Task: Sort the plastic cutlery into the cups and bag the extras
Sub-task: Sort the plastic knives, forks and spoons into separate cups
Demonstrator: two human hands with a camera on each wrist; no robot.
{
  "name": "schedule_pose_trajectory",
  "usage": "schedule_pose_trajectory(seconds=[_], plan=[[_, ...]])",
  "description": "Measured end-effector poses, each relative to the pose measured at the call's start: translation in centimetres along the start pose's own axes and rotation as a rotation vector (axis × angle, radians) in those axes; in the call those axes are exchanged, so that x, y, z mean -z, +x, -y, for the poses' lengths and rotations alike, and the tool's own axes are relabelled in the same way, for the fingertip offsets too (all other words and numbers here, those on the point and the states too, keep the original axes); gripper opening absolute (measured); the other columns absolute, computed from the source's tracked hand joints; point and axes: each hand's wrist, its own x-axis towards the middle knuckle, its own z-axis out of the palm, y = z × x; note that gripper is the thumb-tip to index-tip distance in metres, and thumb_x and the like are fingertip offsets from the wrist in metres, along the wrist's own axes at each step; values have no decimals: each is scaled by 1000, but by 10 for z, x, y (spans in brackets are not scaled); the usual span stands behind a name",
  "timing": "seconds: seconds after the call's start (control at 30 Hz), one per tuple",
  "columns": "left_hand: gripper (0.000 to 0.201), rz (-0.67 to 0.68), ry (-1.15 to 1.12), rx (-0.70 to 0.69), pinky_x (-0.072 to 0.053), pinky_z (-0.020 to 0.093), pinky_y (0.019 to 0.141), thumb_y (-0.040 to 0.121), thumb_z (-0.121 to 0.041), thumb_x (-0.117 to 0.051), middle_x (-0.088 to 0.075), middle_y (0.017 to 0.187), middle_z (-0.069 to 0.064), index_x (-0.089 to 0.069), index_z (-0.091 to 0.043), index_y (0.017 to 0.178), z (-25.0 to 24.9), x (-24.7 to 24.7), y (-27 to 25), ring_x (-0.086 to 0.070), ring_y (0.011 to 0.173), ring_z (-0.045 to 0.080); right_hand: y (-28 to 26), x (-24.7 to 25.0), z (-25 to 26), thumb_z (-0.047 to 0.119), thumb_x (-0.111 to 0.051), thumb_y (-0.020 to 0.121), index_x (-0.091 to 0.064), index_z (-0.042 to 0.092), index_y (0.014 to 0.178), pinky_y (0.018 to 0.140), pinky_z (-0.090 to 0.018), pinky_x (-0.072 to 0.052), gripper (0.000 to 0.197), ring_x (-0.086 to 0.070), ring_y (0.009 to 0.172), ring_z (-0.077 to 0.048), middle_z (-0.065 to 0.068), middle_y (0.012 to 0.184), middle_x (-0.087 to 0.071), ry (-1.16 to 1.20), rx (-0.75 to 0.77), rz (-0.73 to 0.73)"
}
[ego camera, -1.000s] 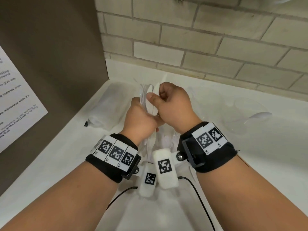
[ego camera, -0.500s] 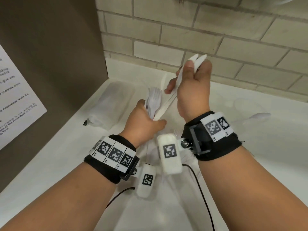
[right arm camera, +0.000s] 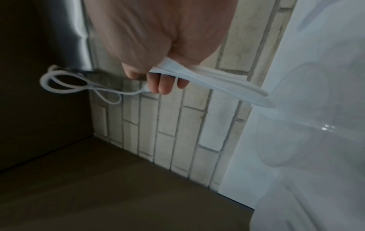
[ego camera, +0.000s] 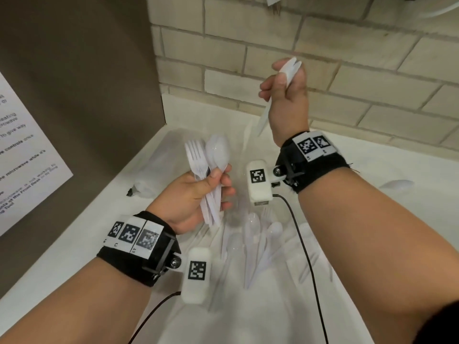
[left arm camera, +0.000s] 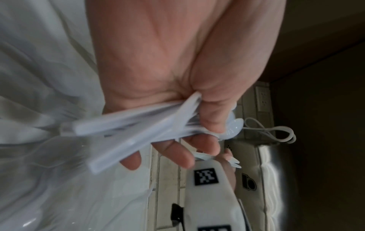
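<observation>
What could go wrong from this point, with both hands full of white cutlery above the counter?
The left hand grips forks and spoons as one fanned bundle; a piece could slip out. The right hand holds knives tips down. Clear cups barely show against the white counter, so a drop may miss.

Paper notice (ego camera: 27, 155) on the brown panel (ego camera: 87, 70), partly legible: "to give way"; "controls once"; "microwave while it's"; remaining lines blurred.

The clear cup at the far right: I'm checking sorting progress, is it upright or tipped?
Tipped. The clear cup lies on its side on the white counter, one white spoon at its mouth.
</observation>
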Motion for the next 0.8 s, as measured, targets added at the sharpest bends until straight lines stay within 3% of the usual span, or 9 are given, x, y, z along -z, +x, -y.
schedule_pose_trajectory(seconds=[0.1,0.17,0.33,0.43,0.53,0.63,0.73,0.8], plan=[[27,-16,11,4,-48,44,82,80,-31,-70,-65,82,0,-66,-16,102,0,3,-1,-63,79,21,2,-10,-23,16,-33,99,-49,26,100,74,-25,-48,19,-56,69,-14,-2,76,-57,18,-77,41],[22,-90,39,-8,-45,40,77,88,-28,-61,-63,80,-1,-63,-16,106,-1,2,-1,-59,72,18,2,-14,-37,15,-33,101,-50,25,100,74,-25,-48,20,-57,68,-13,-2,76,-58,29,-152,65],[26,-182,71,-14,-46,32,68,85,-28,-56,-60,76,-4,-62,-16,107,1,6,2,-56,67,13,-3,-14,-59,11,-35,102,-50,22,94,63,-20,-47,20,-57,65,-15,-3,74,-58,40,-362,111],[22,-200,76,-15,-46,29,68,90,-25,-53,-61,76,-4,-63,-14,106,3,6,2,-56,67,12,-2,-9,-67,15,-40,100,-54,16,101,75,-26,-47,15,-61,75,-17,-1,83,-64,-131,-473,199],[20,-207,101,-18,-51,27,69,94,-22,-51,-62,76,-3,-63,-11,107,3,-1,3,-59,69,12,4,0,-67,24,-47,99,-57,14,124,92,-32,-46,29,-58,95,-17,-1,109,-65,-350,-473,233],[21,-199,109,-17,-52,33,76,95,-20,-51,-63,79,0,-62,-9,109,4,-6,4,-62,74,17,3,7,-50,23,-50,98,-50,13,136,109,-32,-39,39,-52,123,-17,-4,134,-57,-348,-450,209],[24,-186,94,-21,-53,36,74,96,-18,-50,-60,80,0,-61,-9,115,4,-13,5,-60,72,17,-9,10,-26,19,-51,97,-55,16,131,110,-30,-38,34,-50,127,-15,-1,135,-57,-359,-346,214],[26,-235,137,-25,-54,31,66,97,-18,-50,-56,78,-2,-59,-11,120,4,-20,7,-55,66,14,-28,12,-3,16,-54,95,-64,18,117,98,-26,-45,24,-59,109,-11,2,117,-66,-294,-272,208]])
